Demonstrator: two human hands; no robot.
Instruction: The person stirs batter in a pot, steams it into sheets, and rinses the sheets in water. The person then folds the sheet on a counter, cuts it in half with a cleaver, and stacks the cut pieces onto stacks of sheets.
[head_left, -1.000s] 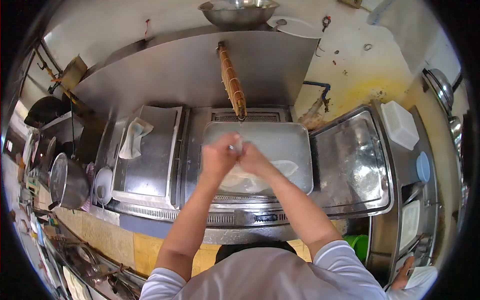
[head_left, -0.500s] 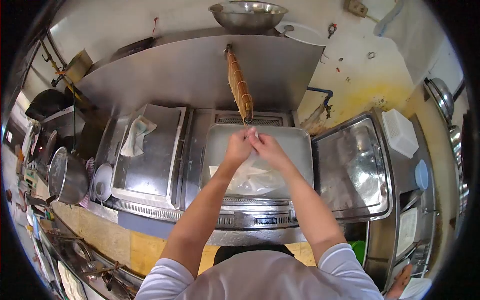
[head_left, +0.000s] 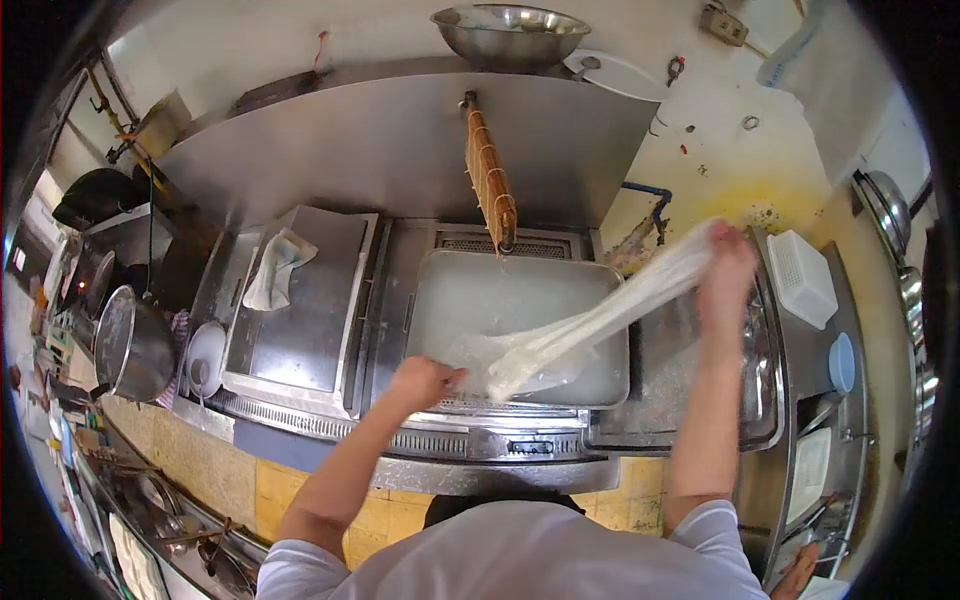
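R hand (head_left: 727,272): raised above metal tray (head_left: 665,400) at R, fingers closed on the gathered upper end of white sheet (head_left: 610,315). Sheet is thin, part see-through, creased lengthwise; stretches diagonally down to the L over the pale tray (head_left: 480,285), its bunched lower end at the tray's front half. Contact w/ tray floor: cannot tell. More thin, translucent material shows under & beside it.

L hand (head_left: 425,382): low, at front L corner of pale tray, fingers curled narrow, thumb side toward sheet. Whether it grips a thin edge: cannot tell. Hands well apart.

Pale tray: on steel bench (head_left: 405,475), btwn flat steel cover (head_left: 300,340) (L) & metal tray (R). Crumpled cloth (head_left: 277,272) lies on cover, upper L part. Farther L: white dish (head_left: 206,358) w/ utensil, then deep steel pot (head_left: 135,345).

Rear: upright steel panel (head_left: 350,150); rolled slatted mat (head_left: 488,180) hangs before it, lower end above pale tray's back rim. Steel bowl (head_left: 512,42) & oval plate (head_left: 625,77) above panel.

R side, past metal tray: white basket (head_left: 803,282), blue bowl (head_left: 841,363) nearer the front. Lower R edge: another person's hand (head_left: 796,573), partly cut off, well apart from wearer's hands.
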